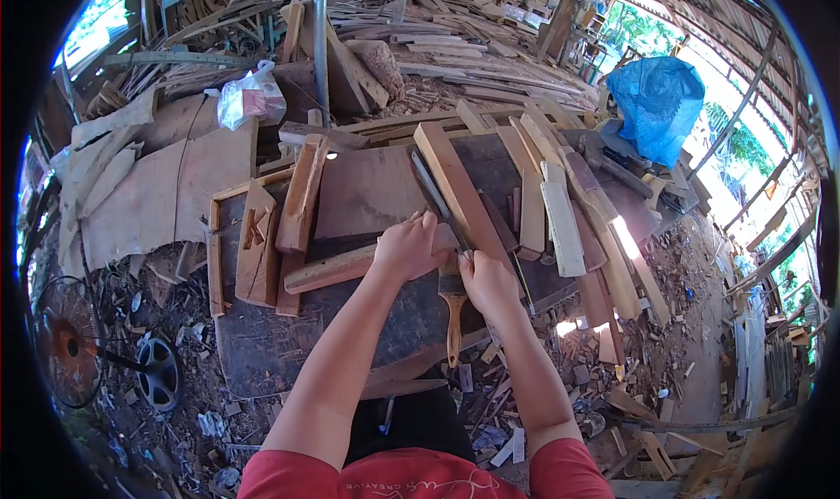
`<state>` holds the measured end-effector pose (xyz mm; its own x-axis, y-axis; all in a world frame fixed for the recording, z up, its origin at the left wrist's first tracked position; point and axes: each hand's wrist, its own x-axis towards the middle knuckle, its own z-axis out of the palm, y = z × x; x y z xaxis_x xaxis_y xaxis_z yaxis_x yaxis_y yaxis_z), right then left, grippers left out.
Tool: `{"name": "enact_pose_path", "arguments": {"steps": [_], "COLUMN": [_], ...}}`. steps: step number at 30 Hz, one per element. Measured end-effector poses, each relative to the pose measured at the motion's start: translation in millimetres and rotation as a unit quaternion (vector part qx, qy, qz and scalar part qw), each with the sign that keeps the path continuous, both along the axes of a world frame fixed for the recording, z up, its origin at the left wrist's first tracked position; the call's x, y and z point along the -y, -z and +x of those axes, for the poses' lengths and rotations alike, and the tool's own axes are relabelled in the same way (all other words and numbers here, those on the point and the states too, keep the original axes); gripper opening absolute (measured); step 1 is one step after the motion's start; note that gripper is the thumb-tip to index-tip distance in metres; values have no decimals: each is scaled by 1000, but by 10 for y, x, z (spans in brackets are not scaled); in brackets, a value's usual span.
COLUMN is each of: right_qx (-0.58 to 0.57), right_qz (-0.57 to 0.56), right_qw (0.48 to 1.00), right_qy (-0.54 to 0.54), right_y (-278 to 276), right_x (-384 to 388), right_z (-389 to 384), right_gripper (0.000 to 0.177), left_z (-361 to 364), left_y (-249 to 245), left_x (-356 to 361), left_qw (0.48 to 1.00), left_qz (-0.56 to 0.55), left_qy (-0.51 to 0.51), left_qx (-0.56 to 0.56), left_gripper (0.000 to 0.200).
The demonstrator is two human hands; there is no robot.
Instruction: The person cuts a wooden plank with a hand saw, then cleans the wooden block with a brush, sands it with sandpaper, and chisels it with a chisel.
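My left hand [409,245] is closed over a short wooden bar [337,268] that lies slantwise across the bench; some of its fingers are hidden. Just right of it, my right hand [488,282] is wrapped round the lower end of a long, thin, dark tool [430,184], which looks like a file. That tool points away from me along a thick wooden beam [459,184]. Between my forearms, a flat paintbrush [453,311] with a wooden handle lies at the bench's near edge. Left of my left hand sit a grooved wooden block [303,193] and a notched block [256,245].
The dark workbench [280,350] carries several planks [564,228] on its right. A blue plastic bag [658,105] is at the back right, a white bag [251,97] at the back left. A fan [70,346] stands at lower left. Wood scraps litter the ground.
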<state>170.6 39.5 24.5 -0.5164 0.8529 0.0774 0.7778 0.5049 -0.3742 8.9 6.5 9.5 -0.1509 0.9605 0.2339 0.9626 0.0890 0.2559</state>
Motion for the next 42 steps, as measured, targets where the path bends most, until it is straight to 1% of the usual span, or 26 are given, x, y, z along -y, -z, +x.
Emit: {"name": "enact_pose_path", "arguments": {"steps": [4,6,12,15,18,22,24,28,34,36,37,39,42], "right_qx": [-1,3,-1,-1,3,14,18,20,16,9,2,8,15], "right_qz": [-2,-4,-3,-13,-22,-27,-24,-7,-22,-24,-26,-28,-27], "right_qw": [1000,1000,1000,1000,1000,999,999,1000,1000,1000,1000,999,999], "right_qy": [-2,-3,-6,-5,-7,-12,-9,-5,11,13,16,15,11], "right_y": [-9,-5,6,-1,-9,5,-10,34,102,70,58,54,47], "right_x": [-6,-7,-6,-5,-1,-2,21,36,36,56,60,38,7], "right_z": [-2,-5,-12,-7,2,37,44,47,37,21,11,-13,-28], "right_gripper": [33,33,33,33,33,32,32,32,35,36,37,37,37], "left_z": [-1,-2,-8,-10,-12,-13,-13,-20,-12,-8,-14,-23,-21], "left_y": [-36,-78,-10,-39,-8,8,31,44,26,-23,2,51,28], "left_x": [17,17,12,8,4,-1,-10,-13,3,5,2,-6,-1], "left_qw": [1000,999,1000,1000,1000,1000,1000,1000,999,1000,1000,999,999], "left_qz": [7,-37,4,-20,1,-4,19,22,47,-1,-2,37,38], "left_qy": [8,7,7,6,8,3,-4,1,2,-2,-3,3,2], "left_qx": [8,26,8,23,16,22,16,19,8,24,24,9,10], "left_gripper": [62,61,59,60,61,63,54,53,52,52,52,52,51]}}
